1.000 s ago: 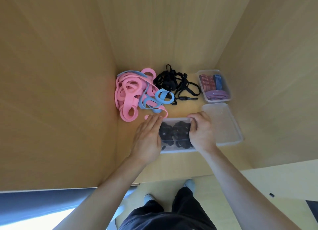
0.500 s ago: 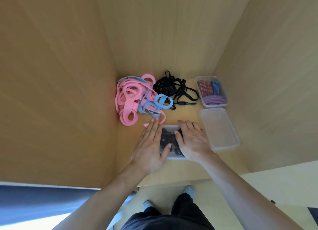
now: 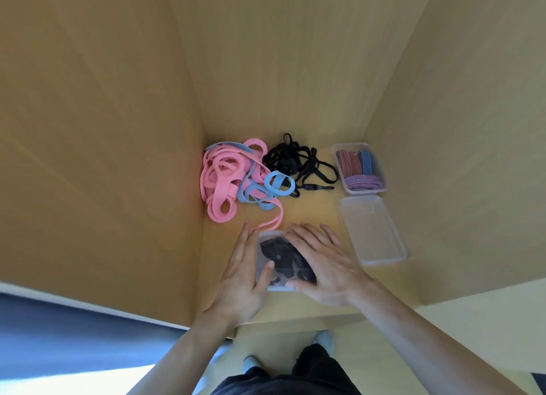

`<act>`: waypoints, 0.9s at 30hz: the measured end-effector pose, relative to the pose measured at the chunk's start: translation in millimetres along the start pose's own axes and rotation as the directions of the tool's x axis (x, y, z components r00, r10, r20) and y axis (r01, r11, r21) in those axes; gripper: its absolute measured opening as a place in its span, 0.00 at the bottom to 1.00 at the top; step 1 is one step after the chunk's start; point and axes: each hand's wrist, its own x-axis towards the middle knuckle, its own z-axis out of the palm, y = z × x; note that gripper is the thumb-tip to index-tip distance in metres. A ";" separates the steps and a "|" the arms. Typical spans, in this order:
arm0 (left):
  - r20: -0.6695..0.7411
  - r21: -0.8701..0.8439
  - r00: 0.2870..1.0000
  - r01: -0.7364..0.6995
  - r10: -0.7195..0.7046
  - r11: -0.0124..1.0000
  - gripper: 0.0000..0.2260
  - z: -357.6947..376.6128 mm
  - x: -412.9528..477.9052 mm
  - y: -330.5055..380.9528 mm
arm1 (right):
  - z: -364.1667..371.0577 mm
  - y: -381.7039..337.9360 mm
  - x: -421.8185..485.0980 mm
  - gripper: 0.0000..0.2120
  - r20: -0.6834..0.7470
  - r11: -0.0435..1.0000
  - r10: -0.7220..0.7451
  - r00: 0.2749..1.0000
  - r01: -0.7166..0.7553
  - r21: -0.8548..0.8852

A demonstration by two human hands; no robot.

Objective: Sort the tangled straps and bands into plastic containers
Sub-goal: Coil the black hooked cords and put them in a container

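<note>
A clear lidded container [image 3: 276, 284] with black straps inside sits near the shelf's front edge. My left hand [image 3: 240, 279] lies flat along its left side, thumb on the lid. Flat on the lid's right half presses my right hand [image 3: 325, 264], fingers straight. A tangle of pink bands [image 3: 220, 182] with blue bands [image 3: 276, 183] lies at the back left. Loose black straps [image 3: 298, 164] lie behind the container. A second container [image 3: 381, 187] at the back right holds red, blue and purple bands.
An upside-down clear lid or empty tub [image 3: 372, 229] lies to the right of my hands. Wooden walls [image 3: 118, 158] close in the shelf on the left, back and right. My feet and the floor show below the shelf's front edge.
My right hand moved from gripping the container's right end to lying flat on its lid. My left hand slid a little along the left side.
</note>
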 end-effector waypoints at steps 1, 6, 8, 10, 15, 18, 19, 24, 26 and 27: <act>0.008 -0.013 1.000 -0.004 0.004 1.000 0.32 0.7 -4.5 -0.4 | -0.6 -0.5 -0.2 0.43 0.005 1.000 -0.001 1.000 0.001 -0.008; 0.052 -0.048 0.999 0.005 -0.003 0.999 0.33 7.6 -15.6 -6.8 | -0.4 -4.0 -1.7 0.47 0.030 0.999 -0.018 0.999 0.019 -0.035; 0.067 -0.044 0.998 0.006 -0.003 0.999 0.34 7.5 -11.3 -9.2 | -1.4 -2.8 -1.8 0.49 0.032 0.998 -0.021 0.999 0.023 -0.054; 0.091 -0.029 0.996 -0.002 0.005 1.000 0.35 7.0 -8.4 -11.4 | -0.8 -2.1 -2.5 0.51 0.043 0.997 -0.024 0.999 0.027 -0.073; 0.113 -0.023 0.994 0.002 0.001 1.000 0.37 4.9 -6.2 -14.7 | 0.9 -6.5 -0.3 0.51 0.015 0.999 0.001 1.000 0.000 -0.050; 0.118 -0.038 0.993 0.003 0.001 0.999 0.37 5.5 -5.7 -14.5 | -1.1 -6.7 -2.4 0.50 0.027 0.999 0.004 1.000 -0.003 -0.033; 0.124 -0.048 0.992 0.004 0.002 0.999 0.37 5.6 -5.3 -14.5 | -2.1 -6.9 -2.8 0.50 0.030 0.999 0.007 1.000 -0.006 -0.036; 0.110 -0.105 0.994 0.007 0.005 0.994 0.35 -6.6 -1.9 -8.5 | -12.3 -15.3 1.7 0.48 0.030 0.999 0.044 0.999 -0.043 -0.033; 0.076 -0.153 0.996 -0.028 0.040 0.988 0.34 -13.0 -3.6 -1.4 | -14.4 -18.6 2.6 0.48 0.033 0.999 0.051 0.998 -0.050 -0.011; 0.064 -0.177 0.996 -0.051 0.063 0.983 0.34 -14.8 -5.2 2.0 | -15.2 -19.7 1.8 0.47 0.028 0.998 0.060 0.998 -0.061 0.012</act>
